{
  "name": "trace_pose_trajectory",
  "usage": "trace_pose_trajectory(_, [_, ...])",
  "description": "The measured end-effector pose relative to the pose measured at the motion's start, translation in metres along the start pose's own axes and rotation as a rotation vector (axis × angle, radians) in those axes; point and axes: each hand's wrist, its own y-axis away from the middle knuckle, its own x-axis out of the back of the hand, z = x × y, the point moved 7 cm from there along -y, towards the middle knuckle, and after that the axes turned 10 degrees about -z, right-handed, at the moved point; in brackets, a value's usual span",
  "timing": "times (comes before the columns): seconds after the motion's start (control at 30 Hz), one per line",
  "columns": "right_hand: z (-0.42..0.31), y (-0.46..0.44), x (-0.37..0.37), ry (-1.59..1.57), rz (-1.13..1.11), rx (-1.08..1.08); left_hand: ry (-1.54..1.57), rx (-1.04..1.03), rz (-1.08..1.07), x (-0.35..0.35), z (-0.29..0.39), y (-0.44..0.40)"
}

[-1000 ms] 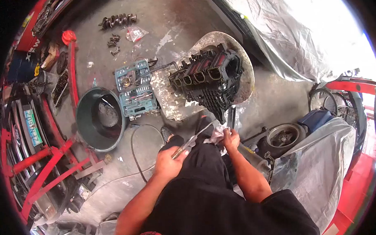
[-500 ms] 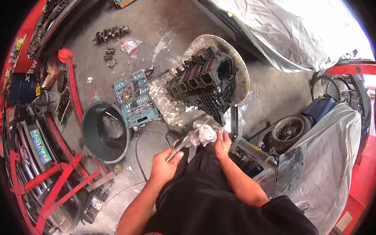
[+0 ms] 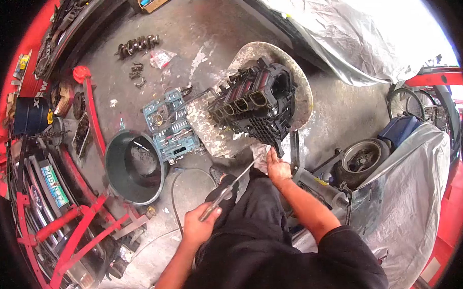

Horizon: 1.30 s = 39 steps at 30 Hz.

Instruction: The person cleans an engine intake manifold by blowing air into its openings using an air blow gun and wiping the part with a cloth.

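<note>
Left hand [image 3: 199, 225], lower centre, is clenching the rod tool [image 3: 224, 193] — right hand [image 3: 278, 169], half-curled, is apparently pinching cloth [image 3: 262, 154] by its tip — keeping steady seems best

Left grip [image 3: 199, 224] curled, right grip [image 3: 278, 168] reaching farther forward.

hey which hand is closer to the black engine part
Right: the right hand is by the lower end of the black engine part; the left hand is farther down and left in view.

Engine part [image 3: 263, 100] on stand [image 3: 210, 132]; left, tool case [image 3: 169, 125], tub [image 3: 121, 171] beside; right, wheel [image 3: 362, 158].
</note>
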Motion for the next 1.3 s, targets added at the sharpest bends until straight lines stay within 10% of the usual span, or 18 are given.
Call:
trace_pose_trajectory(0.3, [-0.016,0.038,0.04,0.121,-0.156,0.219,-0.087,0.022,-0.016,-0.004,0.035,-0.017])
trace_pose_trajectory(0.43, [0.011,0.109,0.056,-0.419,-0.17,-0.023,-0.057,-0.025,-0.032,-0.013,0.021,-0.025])
trace_pose_trajectory(0.6, [0.085,0.149,-0.09,-1.702,-0.149,-0.385,-0.148,0.01,-0.034,-0.026,0.026,-0.046])
trace_pose_trajectory(0.73, [0.084,0.162,-0.094,-2.016,-0.014,-0.409,-0.171,-0.014,-0.029,-0.026,0.028,-0.063])
trace_pose_trajectory(0.97, [0.04,0.085,-0.022,-1.189,0.46,-0.07,-0.221,0.002,-0.068,-0.021,0.034,-0.062])
trace_pose_trajectory(1.1, [-0.008,0.022,0.013,-0.422,0.129,0.047,-0.25,0.04,-0.058,-0.019,0.037,-0.053])
trace_pose_trajectory(1.3, [-0.018,0.006,0.011,-0.048,0.229,0.106,-0.224,-0.01,-0.019,-0.015,0.046,-0.036])
